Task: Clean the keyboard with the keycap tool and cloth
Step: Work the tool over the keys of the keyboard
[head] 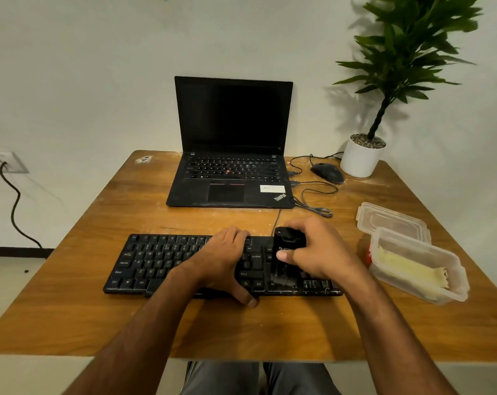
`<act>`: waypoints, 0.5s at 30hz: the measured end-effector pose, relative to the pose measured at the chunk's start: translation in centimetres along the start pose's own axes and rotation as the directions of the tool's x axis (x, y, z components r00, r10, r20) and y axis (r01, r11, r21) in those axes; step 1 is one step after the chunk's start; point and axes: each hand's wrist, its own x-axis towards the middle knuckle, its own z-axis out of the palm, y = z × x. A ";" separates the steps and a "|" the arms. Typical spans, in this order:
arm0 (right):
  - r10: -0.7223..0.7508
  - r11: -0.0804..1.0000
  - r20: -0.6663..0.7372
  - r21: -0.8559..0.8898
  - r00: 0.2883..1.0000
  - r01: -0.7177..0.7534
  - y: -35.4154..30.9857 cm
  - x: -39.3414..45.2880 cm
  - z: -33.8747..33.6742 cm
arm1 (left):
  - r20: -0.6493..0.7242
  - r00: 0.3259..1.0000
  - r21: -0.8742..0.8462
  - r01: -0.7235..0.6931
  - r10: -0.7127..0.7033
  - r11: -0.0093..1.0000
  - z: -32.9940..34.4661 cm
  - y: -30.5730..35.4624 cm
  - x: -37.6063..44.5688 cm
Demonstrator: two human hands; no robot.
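A black keyboard [156,260] lies across the near middle of the wooden table [241,326]. My left hand [224,260] lies over its middle, fingers spread on the keys and the thumb hooked at the front edge. My right hand [312,249] grips a black tool [285,252] that stands on the keys at the keyboard's right part; pale bristles or dust show at its lower end. A yellow cloth [406,266] lies inside a clear plastic container [452,292] to the right of the keyboard.
An open black laptop [230,155] stands behind the keyboard. A black mouse [327,172] with loose cables and a white plant pot [361,158] sit at the back right. The container's lid [389,220] lies behind it.
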 end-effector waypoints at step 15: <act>-0.144 0.986 -0.034 -0.091 0.989 0.140 0.0 -2.7 1.4 | 0.008 1.000 0.005 0.002 -0.002 1.000 -0.2 0.1 -0.1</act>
